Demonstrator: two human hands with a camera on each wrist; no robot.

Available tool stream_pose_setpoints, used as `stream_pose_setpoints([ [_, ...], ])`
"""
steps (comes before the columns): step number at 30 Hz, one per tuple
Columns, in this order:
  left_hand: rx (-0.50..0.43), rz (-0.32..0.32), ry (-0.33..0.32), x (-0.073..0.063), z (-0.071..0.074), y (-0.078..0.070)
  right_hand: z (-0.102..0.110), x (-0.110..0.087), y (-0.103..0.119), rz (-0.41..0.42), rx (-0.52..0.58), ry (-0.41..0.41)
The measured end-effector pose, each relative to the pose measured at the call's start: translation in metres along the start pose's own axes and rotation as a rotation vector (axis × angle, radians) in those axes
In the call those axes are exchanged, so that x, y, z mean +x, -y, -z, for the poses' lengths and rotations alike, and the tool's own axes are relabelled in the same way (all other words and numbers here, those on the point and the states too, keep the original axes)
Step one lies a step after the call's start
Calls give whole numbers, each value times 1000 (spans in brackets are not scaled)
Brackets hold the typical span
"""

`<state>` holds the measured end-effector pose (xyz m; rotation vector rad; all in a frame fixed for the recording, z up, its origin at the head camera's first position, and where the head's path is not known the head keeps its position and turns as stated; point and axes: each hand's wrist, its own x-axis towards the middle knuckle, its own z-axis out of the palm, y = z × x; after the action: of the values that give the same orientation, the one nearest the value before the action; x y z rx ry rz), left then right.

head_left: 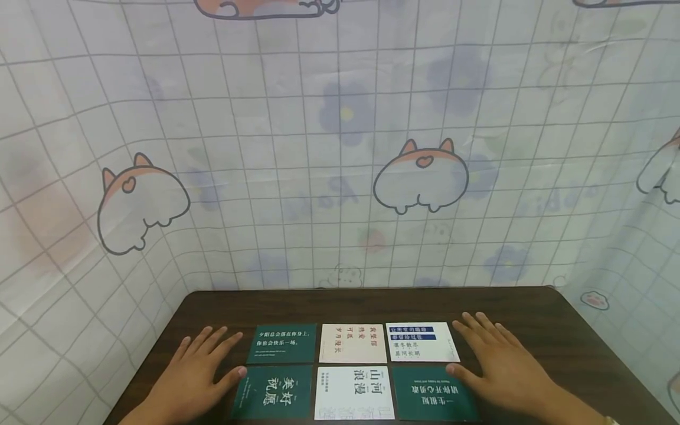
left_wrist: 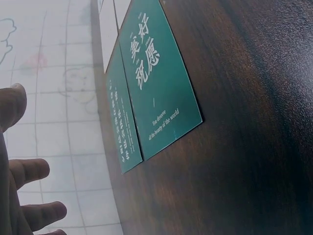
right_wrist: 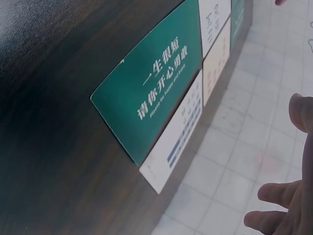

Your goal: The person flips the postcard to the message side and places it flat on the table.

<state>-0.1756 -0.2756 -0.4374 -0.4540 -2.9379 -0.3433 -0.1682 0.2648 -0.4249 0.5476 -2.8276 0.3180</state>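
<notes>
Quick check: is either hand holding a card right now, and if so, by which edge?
Nothing is held: the left hand and the right hand are both open, fingers spread, and all six cards lie on the table.

Counter (head_left: 372, 304): dark wood grain, smooth, semi-gloss; pale sheen at 2 o'clock in the left wrist view, 10 o'clock in the right. Green cards (head_left: 282, 343), at 10, 8 and 4 o'clock of the set: stiff paper, smooth, matt. White cards (head_left: 354, 392), 6 and 2 o'clock, and cream card (head_left: 353, 343), 12 o'clock: matt printed paper. Hanging (head_left: 297, 118), 12 o'clock beyond: cloth-like, matt, lightly creased.
</notes>
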Motion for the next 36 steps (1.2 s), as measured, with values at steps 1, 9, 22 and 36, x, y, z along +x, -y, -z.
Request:
stream_pose_setpoints([
  [1, 2, -1, 0, 0, 0, 0, -1, 0, 1, 1, -3, -5],
  [9, 7, 7, 43, 2, -4, 3, -9, 3, 6, -21, -7, 1],
  [22, 0, -2, 46, 3, -12, 8, -19, 10, 19, -16, 9, 55],
  [36, -30, 1, 119, 3, -18, 14, -35, 21, 33, 15, 51, 65],
])
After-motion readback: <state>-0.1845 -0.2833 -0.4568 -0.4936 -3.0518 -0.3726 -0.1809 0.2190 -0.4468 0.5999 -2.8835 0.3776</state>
